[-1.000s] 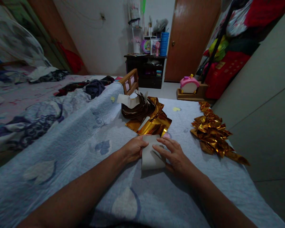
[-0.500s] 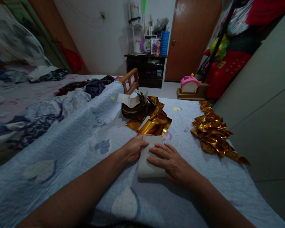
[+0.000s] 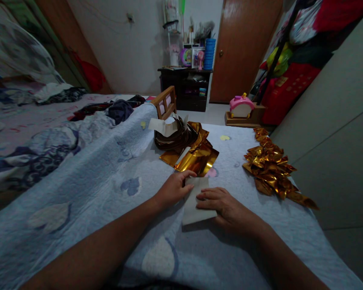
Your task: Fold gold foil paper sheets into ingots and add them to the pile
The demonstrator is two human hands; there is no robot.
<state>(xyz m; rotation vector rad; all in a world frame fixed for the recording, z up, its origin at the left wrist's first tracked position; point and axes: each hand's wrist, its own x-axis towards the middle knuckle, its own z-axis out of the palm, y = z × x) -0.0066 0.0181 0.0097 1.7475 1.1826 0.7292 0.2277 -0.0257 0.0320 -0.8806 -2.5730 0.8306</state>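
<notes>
A folded pale grey paper lies on the bed in front of me, its near edge slanting. At its upper left edge, my left hand is closed on the paper, thumb on top and index finger along the far end. My right hand rests on the paper's right side with fingers stretched out flat; its thumb is hidden. Just beyond my hands is a stack of gold foil paper, with pale backs and loose ends showing. To the right sits a pile of crumpled, folded gold foil pieces.
The blue quilted bedspread has heart prints and a raised ridge along its left. Rumpled bedding covers the left side. A wooden rail stands behind the foil stack. A pale cabinet borders the right. Beyond the bed is a pink toy.
The paper has become narrower and more sharply creased, and has shifted slightly right. My left hand's index finger now reaches over its far end; my right hand has moved slightly right.
</notes>
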